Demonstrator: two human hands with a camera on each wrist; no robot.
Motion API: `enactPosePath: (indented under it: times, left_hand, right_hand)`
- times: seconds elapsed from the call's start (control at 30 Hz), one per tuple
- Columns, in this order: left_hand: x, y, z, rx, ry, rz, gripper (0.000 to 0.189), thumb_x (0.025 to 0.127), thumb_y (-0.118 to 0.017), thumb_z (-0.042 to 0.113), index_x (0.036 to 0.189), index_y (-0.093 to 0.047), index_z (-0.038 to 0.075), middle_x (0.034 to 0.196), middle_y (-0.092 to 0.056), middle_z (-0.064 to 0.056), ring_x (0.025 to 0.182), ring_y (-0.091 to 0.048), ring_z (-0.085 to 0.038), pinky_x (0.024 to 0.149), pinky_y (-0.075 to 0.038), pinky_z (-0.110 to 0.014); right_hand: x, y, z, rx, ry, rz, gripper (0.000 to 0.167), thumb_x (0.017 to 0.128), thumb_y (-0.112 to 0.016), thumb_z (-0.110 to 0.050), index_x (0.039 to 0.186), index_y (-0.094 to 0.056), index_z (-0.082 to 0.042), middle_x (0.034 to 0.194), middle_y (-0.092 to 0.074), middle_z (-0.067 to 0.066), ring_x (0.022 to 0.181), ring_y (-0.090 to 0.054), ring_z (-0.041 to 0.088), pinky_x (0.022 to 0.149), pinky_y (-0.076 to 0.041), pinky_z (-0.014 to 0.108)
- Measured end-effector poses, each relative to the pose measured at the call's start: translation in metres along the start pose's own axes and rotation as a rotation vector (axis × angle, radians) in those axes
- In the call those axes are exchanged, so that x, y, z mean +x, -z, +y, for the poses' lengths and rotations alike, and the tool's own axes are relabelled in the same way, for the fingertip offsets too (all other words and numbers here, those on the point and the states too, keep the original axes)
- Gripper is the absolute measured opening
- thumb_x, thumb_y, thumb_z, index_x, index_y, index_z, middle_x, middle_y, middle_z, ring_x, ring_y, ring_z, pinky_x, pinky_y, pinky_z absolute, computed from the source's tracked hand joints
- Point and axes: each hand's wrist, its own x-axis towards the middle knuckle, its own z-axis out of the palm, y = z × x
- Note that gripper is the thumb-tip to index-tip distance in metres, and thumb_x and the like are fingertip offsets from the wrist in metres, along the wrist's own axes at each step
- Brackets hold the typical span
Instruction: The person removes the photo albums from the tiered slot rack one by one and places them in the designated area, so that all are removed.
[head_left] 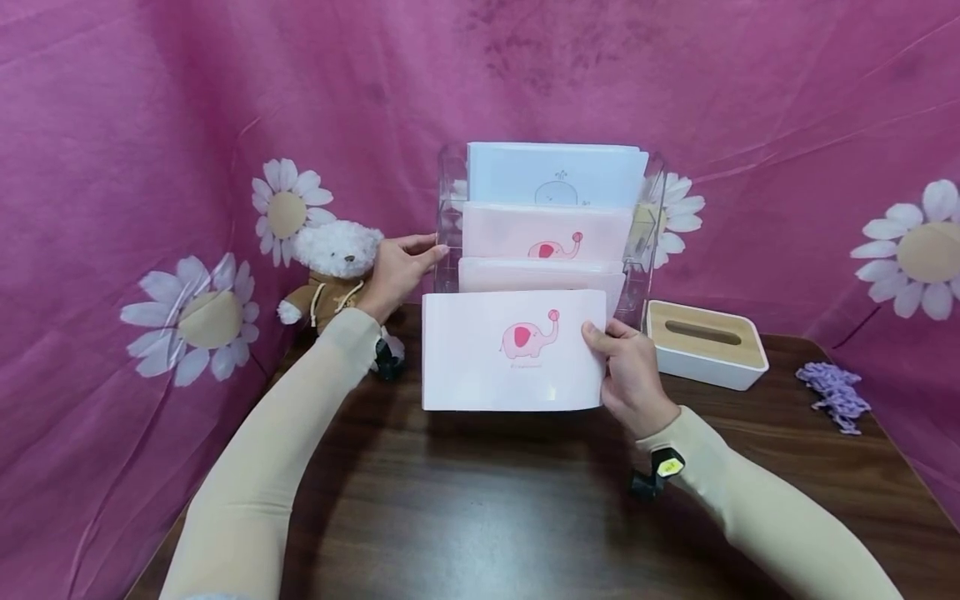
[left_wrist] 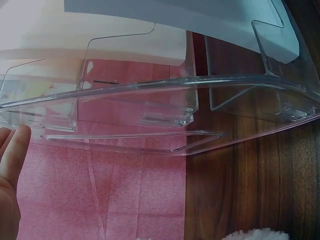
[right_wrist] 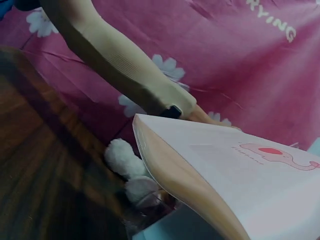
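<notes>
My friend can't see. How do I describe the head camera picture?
A person's right hand holds a white folder with a pink elephant, in front of a clear rack of folders; the left hand touches the rack. A teddy bear sits left, a tissue box right.

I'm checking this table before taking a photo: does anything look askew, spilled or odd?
Nothing looks spilled. The purple bundle lies crumpled by the table's right edge, its shape loose and irregular, so it may look untidy.
</notes>
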Motion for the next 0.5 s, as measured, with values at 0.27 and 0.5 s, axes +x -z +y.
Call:
enactPosePath:
  times: [0.27, 0.5]
  left_hand:
    - [-0.001, 0.001, 0.003, -0.006, 0.016, 0.002, 0.044, 0.089, -0.080, 0.025, 0.128, -0.071, 0.007, 0.124, -0.073, -0.017, 0.110, -0.072, -0.030, 0.087, -0.061, -0.031]
    - [0.000, 0.000, 0.003, -0.016, 0.016, 0.001, 0.044, 0.088, -0.080, 0.026, 0.127, -0.071, 0.007, 0.123, -0.073, -0.017, 0.109, -0.073, -0.029, 0.088, -0.061, -0.033]
  right_hand:
    - [-0.009, -0.002, 0.013, -0.065, -0.039, -0.029, 0.008, 0.101, -0.063, -0.019, 0.099, -0.071, -0.020, 0.100, -0.068, -0.007, 0.091, -0.068, 0.008, 0.079, -0.059, 0.029]
    - [-0.018, -0.002, 0.029, -0.119, -0.108, -0.015, 0.026, 0.101, -0.062, -0.021, 0.123, -0.065, -0.006, 0.099, -0.071, -0.009, 0.093, -0.068, 0.009, 0.082, -0.057, 0.030]
